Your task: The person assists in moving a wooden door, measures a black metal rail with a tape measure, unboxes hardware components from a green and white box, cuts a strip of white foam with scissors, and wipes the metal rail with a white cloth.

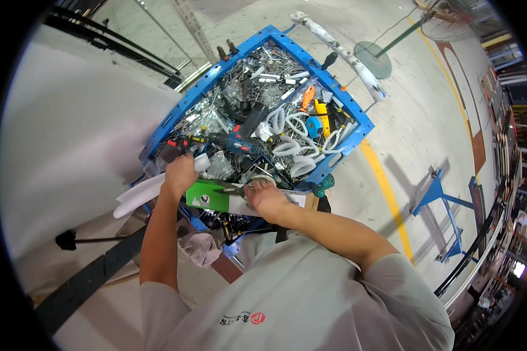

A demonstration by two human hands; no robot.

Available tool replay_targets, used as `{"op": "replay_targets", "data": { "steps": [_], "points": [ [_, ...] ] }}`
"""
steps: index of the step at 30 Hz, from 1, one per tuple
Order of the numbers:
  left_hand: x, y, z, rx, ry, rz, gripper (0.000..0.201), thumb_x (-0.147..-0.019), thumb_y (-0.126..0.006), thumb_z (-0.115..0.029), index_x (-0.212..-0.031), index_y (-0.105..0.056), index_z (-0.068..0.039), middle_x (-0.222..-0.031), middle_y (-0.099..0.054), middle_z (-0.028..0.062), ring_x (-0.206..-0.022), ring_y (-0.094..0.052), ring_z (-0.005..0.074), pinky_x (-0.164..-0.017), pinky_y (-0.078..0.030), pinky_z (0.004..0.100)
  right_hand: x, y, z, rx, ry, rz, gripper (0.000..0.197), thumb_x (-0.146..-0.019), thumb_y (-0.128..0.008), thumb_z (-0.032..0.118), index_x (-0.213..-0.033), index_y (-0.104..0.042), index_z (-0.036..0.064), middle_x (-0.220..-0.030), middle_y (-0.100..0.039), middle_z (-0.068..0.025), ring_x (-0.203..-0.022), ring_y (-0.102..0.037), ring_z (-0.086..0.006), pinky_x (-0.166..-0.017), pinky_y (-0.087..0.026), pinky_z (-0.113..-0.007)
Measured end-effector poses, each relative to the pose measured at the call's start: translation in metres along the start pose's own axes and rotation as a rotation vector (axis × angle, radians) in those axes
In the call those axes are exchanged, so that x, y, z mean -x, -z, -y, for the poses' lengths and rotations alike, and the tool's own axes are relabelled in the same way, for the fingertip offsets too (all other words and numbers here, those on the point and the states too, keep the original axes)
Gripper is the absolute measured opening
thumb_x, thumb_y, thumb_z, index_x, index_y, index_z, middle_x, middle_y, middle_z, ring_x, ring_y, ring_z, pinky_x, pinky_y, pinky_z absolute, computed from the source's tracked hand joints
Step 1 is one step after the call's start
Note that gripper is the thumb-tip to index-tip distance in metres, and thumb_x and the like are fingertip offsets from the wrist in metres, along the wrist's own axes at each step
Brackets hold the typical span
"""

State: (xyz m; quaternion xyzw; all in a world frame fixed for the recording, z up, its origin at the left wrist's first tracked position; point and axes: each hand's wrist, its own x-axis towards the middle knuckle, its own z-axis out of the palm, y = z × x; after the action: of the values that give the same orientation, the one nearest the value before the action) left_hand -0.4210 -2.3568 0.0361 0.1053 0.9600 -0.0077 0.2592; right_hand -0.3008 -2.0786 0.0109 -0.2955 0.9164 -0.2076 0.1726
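My left hand (pixel 181 174) is closed around a long white foam-like strip (pixel 139 196), which sticks out past both sides of the fist above the left corner of the bin. A green and white cardboard box (pixel 209 196) lies across the near side of the blue metal parts bin (pixel 178 115). Over the box, my right hand (pixel 267 200) has its fingers curled down. A small greyish piece shows by its fingertips, but its kind cannot be made out. Just beyond both hands, a blue and black cordless drill (pixel 240 144) rests on loose screws and hardware.
White looped strips (pixel 287 146), a blue tape roll (pixel 314 127), and yellow (pixel 322 117) and orange (pixel 308 98) tools lie in the bin's right part. A wrapped white tube (pixel 339 51) leans beyond the far corner. On the right floor stands a blue metal stand (pixel 442 202).
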Motion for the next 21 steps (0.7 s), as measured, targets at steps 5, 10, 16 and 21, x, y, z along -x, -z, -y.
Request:
{"op": "replay_targets", "data": {
  "steps": [5,10,16,21],
  "points": [
    [-0.011,0.039,-0.060,0.155,-0.300,-0.398,0.042,-0.076,-0.073,-0.023,-0.108,-0.061,0.001,-0.106,-0.068,0.0174,-0.096,-0.065,0.0391,-0.085,-0.052,0.0481,0.028,0.017,-0.061,-0.026,-0.346,-0.225,0.020,-0.082,-0.062,0.014,-0.099,-0.067,0.0049,-0.106,-0.064,-0.0143,-0.100,-0.061,-0.0345,-0.084,-0.052,-0.045],
    [-0.059,0.008,-0.196,0.323,-0.485,-0.018,0.035,-0.079,-0.071,-0.028,-0.098,-0.065,0.000,-0.101,-0.066,0.0182,-0.108,-0.060,0.0334,-0.084,-0.053,0.0426,0.051,0.011,-0.142,0.186,-0.640,-0.171,0.021,-0.079,-0.066,0.015,-0.096,-0.062,0.0035,-0.098,-0.061,-0.0172,-0.097,-0.061,-0.0349,-0.081,-0.051,-0.044],
    [-0.094,-0.068,-0.225,0.251,-0.603,-0.263,0.021,-0.076,-0.070,-0.021,-0.085,-0.070,-0.002,-0.100,-0.067,0.0165,-0.102,-0.064,0.0294,-0.076,-0.056,0.0412,0.065,0.055,-0.103,-0.137,-0.889,-0.244,0.024,-0.082,-0.063,0.017,-0.101,-0.059,0.0026,-0.093,-0.065,-0.0200,-0.082,-0.065,-0.0419,-0.074,-0.053,-0.050],
    [-0.045,-0.039,-0.212,1.426,-0.123,0.349,0.030,-0.088,-0.062,-0.022,-0.097,-0.071,0.006,-0.085,-0.070,0.0089,-0.069,-0.061,0.0138,-0.062,-0.045,0.0325,0.039,0.054,-0.064,-0.289,-0.864,-0.265,0.025,-0.082,-0.066,0.017,-0.098,-0.055,0.0010,-0.094,-0.067,-0.0228,-0.084,-0.066,-0.0437,-0.076,-0.053,-0.052]
  ]
}}
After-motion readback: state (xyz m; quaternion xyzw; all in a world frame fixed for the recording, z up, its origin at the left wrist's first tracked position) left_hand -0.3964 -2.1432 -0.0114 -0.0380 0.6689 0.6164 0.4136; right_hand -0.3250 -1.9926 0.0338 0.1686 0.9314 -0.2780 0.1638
